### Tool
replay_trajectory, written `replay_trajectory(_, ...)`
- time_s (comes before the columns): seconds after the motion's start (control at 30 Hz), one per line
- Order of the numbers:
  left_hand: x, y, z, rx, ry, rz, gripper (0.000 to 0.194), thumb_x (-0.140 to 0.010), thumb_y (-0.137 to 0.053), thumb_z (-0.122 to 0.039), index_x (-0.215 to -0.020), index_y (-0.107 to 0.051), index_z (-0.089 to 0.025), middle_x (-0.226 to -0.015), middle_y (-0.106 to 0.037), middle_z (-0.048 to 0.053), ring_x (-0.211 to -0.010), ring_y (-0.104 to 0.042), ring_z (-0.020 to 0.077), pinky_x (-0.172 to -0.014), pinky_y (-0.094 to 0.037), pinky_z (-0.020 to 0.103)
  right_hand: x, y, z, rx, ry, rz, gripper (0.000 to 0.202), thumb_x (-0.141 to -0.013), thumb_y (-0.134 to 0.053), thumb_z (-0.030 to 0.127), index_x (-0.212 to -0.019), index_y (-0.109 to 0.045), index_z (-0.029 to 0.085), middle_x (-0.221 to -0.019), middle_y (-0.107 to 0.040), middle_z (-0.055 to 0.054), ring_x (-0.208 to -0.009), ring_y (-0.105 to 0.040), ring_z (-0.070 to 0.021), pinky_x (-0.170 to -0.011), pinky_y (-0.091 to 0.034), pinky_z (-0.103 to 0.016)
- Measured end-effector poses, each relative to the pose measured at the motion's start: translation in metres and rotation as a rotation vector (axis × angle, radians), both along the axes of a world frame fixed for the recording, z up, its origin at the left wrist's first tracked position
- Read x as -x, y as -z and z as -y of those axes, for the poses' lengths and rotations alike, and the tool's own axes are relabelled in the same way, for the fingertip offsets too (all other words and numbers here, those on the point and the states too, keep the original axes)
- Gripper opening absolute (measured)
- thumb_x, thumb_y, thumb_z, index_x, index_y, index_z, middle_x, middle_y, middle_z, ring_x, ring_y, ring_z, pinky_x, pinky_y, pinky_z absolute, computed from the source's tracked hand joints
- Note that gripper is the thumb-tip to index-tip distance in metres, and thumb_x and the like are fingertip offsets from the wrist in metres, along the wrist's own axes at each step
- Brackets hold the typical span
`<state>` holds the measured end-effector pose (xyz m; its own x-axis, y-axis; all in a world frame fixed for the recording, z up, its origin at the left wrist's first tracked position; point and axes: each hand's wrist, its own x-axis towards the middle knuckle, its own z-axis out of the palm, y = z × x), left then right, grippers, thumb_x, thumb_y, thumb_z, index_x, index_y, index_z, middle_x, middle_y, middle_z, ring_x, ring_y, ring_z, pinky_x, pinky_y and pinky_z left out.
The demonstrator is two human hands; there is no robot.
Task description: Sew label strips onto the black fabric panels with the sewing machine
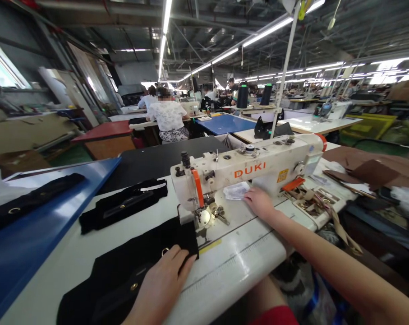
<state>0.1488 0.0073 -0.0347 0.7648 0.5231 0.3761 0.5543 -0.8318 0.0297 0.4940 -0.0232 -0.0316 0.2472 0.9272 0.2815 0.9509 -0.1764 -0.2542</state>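
A black fabric piece [130, 257] with gold rings lies on the white sewing table, its far end beside the needle area of the DUKI sewing machine [224, 174]. My left hand [167, 275] is on this fabric near its right edge, fingers curled and close together over a ring. Under the machine's arm, my right hand [260, 203] has its fingertips closed at the edge of a clear plastic packet [236, 191]. Part of those fingertips is hard to make out. A second black piece [123, 205] lies farther left.
A blue sheet [55, 225] with another black piece [38, 196] slopes at the left. Straps fill a tray [314, 203] at the machine's right. A thin pole [285, 67] rises behind the machine. A person [167, 115] in a white top sits ahead, back turned.
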Motion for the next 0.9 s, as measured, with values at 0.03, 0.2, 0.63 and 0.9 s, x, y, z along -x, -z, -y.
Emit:
replay_trajectory(0.03, 0.002, -0.001, 0.0, 0.029, 0.022, -0.006, 0.045, -0.099, -0.028, -0.036, -0.093, -0.07, -0.022, -0.091, -0.069, 0.005, -0.084, -0.067, 0.0171, -0.075, -0.056, 0.025, 0.0, 0.001, 0.0, -0.004, 0.009, -0.012, 0.017, -0.089, -0.057, 0.014, -0.079, -0.07, 0.017, -0.09, -0.067, -0.008, -0.089, -0.058, -0.0211, -0.076, -0.043, -0.029)
replay_trajectory(0.2, 0.009, -0.001, -0.006, 0.045, -0.024, 0.026, 0.044, -0.098, -0.031, -0.036, -0.101, -0.071, -0.019, -0.107, -0.068, 0.009, -0.096, -0.065, 0.0205, -0.087, -0.055, 0.033, -0.004, 0.002, -0.001, -0.047, 0.064, -0.097, 0.014, -0.087, -0.06, 0.013, -0.079, -0.071, 0.017, -0.089, -0.068, -0.006, -0.09, -0.059, -0.02, -0.076, -0.043, -0.027)
replay_trajectory(0.63, 0.008, 0.016, -0.014, 0.048, -0.127, -0.08, 0.046, -0.094, -0.038, -0.037, -0.13, -0.058, -0.015, -0.135, -0.056, 0.012, -0.126, -0.049, 0.0299, -0.102, -0.044, 0.049, -0.014, 0.006, -0.017, -0.094, 0.162, -0.411, 0.009, -0.074, -0.066, 0.021, -0.067, -0.069, 0.017, -0.064, -0.068, 0.0, -0.059, -0.061, -0.0145, -0.057, -0.044, -0.022)
replay_trajectory(0.9, 0.011, 0.019, -0.016, 0.02, -0.104, -0.034, 0.045, -0.093, -0.04, -0.037, -0.13, -0.058, -0.016, -0.134, -0.057, 0.013, -0.125, -0.05, 0.0296, -0.1, -0.045, 0.048, -0.023, 0.003, -0.019, -0.153, 0.154, -0.519, 0.02, -0.072, -0.056, 0.01, -0.076, -0.074, 0.018, -0.066, -0.071, 0.0, -0.061, -0.066, -0.016, -0.057, -0.048, -0.021)
